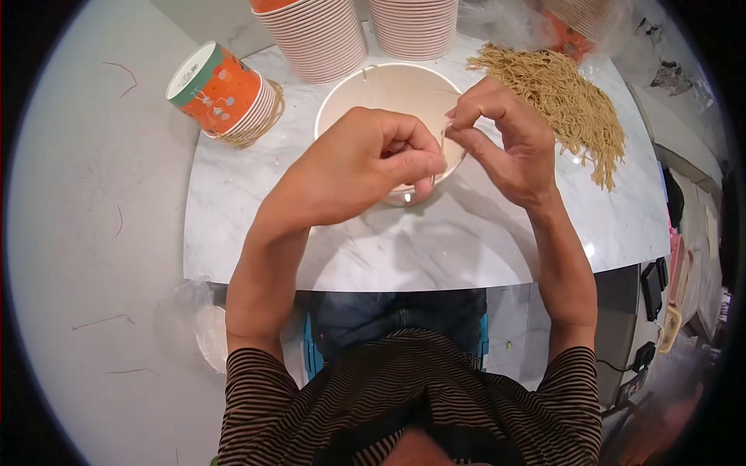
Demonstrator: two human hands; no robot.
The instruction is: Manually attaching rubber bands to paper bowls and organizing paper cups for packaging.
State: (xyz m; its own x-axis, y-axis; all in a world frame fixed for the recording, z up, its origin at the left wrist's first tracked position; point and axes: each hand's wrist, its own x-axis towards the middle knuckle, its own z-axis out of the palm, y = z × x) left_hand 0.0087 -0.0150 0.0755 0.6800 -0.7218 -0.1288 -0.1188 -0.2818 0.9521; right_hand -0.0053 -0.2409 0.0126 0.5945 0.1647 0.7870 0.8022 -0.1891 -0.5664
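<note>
A large white paper bucket (388, 87) stands on the table in front of me, its mouth facing up. Over its near right rim, my left hand (353, 167) pinches a thin tan cord (444, 144) between thumb and fingers. My right hand (505, 140) has its thumb and fingertips pressed together at the cord's upper end, close to the rim. A short bit of cord also shows at the bucket's far rim. My left hand hides much of the bucket's near side, and whether the cord passes through the wall I cannot tell.
A pile of tan cords (556, 101) lies at the right. Tall stacks of nested buckets (315, 39) stand at the back. At the left sits an upside-down stack of orange and green buckets (217, 93) with cords around its rims. The marble-patterned table (373, 256) has a curved edge.
</note>
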